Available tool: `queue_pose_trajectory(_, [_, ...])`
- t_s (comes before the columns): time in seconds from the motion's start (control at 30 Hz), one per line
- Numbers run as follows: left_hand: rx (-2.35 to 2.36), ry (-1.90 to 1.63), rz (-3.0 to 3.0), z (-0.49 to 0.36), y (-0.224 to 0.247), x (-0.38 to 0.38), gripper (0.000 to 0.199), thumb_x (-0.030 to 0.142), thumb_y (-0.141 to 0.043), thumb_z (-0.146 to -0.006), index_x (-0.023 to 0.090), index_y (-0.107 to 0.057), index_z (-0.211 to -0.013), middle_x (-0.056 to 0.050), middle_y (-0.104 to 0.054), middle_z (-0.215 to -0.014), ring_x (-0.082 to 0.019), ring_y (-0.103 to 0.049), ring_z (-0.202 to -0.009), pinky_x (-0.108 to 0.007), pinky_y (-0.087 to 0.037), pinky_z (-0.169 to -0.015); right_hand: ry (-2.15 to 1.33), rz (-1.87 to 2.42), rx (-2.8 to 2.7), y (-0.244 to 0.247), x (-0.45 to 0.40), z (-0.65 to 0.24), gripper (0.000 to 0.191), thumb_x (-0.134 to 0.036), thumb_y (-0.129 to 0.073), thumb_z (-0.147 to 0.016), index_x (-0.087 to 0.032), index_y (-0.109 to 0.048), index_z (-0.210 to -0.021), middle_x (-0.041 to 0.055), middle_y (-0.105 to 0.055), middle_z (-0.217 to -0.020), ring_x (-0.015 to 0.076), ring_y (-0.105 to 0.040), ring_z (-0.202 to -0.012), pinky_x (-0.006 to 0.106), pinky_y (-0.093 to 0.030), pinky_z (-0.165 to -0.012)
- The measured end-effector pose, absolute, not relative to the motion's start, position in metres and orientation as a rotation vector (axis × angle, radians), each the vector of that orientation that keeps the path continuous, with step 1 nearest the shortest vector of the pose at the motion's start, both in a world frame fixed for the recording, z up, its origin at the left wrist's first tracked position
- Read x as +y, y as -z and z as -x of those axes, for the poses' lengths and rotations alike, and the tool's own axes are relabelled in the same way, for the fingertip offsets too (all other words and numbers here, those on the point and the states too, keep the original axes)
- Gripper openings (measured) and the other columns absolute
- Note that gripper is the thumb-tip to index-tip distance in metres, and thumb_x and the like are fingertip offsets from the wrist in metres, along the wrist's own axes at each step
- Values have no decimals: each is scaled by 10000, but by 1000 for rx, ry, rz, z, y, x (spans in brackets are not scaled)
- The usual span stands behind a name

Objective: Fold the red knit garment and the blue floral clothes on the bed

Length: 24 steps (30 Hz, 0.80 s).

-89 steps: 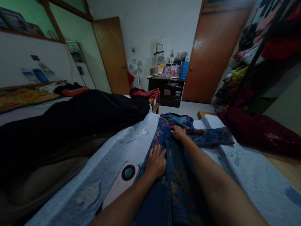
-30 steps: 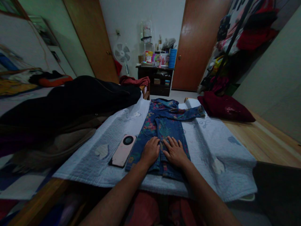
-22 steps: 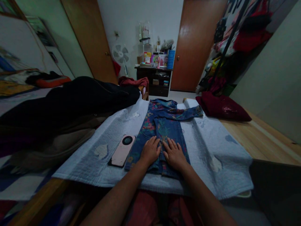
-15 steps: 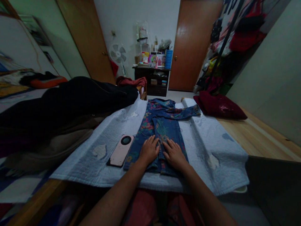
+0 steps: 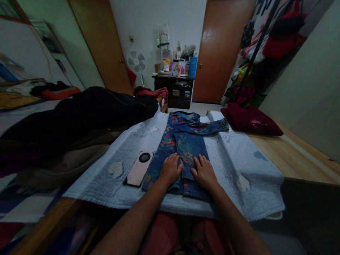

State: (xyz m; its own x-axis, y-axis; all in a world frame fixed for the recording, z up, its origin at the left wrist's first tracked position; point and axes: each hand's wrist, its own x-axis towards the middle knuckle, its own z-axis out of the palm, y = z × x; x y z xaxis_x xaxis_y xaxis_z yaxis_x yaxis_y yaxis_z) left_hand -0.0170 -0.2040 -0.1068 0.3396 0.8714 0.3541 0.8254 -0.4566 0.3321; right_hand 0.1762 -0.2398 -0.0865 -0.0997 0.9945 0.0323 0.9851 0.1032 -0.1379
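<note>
A blue denim jacket (image 5: 186, 141) with a flower print lies flat, its dark collar at the far end and one sleeve (image 5: 212, 127) stretched out to the right. On its lower middle rests my left hand (image 5: 171, 170), palm down with the fingers extended. My right hand (image 5: 205, 172) lies flat near the jacket's right edge, fingers spread slightly and holding nothing. Left of the jacket is a pink phone (image 5: 138, 169) with a round black camera, back side up. Under everything spreads a pale blue quilted cloth (image 5: 233, 159).
Dark clothing (image 5: 87, 109) is heaped along the left. A maroon folded garment or cushion (image 5: 251, 119) sits at the right on a wooden surface (image 5: 294, 156). Farther back stand a fan (image 5: 136, 61) and a dark cabinet (image 5: 172, 101) between two doors.
My right hand has slid to the right over the jacket, widening the gap between my hands. My left hand stays about where it was on the cloth. The view has shifted slightly.
</note>
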Motion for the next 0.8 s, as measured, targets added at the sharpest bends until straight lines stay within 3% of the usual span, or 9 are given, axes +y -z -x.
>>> queue_pose_trajectory(0.17, [1547, -702, -2504, 17, 102, -209, 519, 432, -556, -870, 142, -513, -1298, -188, -475, -1435, -302, -421, -1346, -497, -328, -1110, -120, 1998, -2294, 86, -248, -175, 656, -512, -398, -946, -148, -343, -1490, 180, -211, -1579, 322, -193, -1451, 478, -170, -1145])
queue_pose_trajectory(0.47, [1497, -546, -2512, 21, 98, -210, 432, 265, -558, -850, 209, -540, -1278, -153, -380, -1514, -281, -318, -1416, -499, -253, -1148, -124, 1903, -2336, 90, -256, -183, 590, -449, -409, -958, -148, -390, -1465, 153, -271, -1565, 288, -239, -1442, 453, -208, -1148])
queue_pose_trajectory(0.6, [1413, -413, -2480, 28, 97, -208, 474, 290, -494, -905, 253, -455, -1376, -133, -323, -1552, -277, -249, -1449, -552, -238, -1139, -141, 1915, -2326, 84, -263, -182, 561, -415, -419, -954, -144, -415, -1446, 150, -322, -1543, 287, -281, -1426, 475, -186, -1154])
queue_pose_trajectory(0.7, [1393, -350, -2467, 32, 98, -207, 560, 312, -477, -916, 223, -354, -1456, -150, -307, -1557, -276, -234, -1454, -542, -233, -1146, -181, 1868, -2311, 75, -268, -177, 501, -348, -432, -945, -139, -469, -1399, 157, -418, -1488, 276, -355, -1389, 519, -121, -1164])
queue_pose_trajectory(0.8, [1440, -417, -2493, 31, 105, -208, 601, 322, -450, -926, 168, -289, -1485, -164, -323, -1546, -262, -235, -1454, -516, -227, -1158, -341, 1707, -2309, 70, -270, -170, 497, -363, -498, -907, -154, -508, -1357, 145, -483, -1442, 249, -413, -1349, 485, -205, -1152])
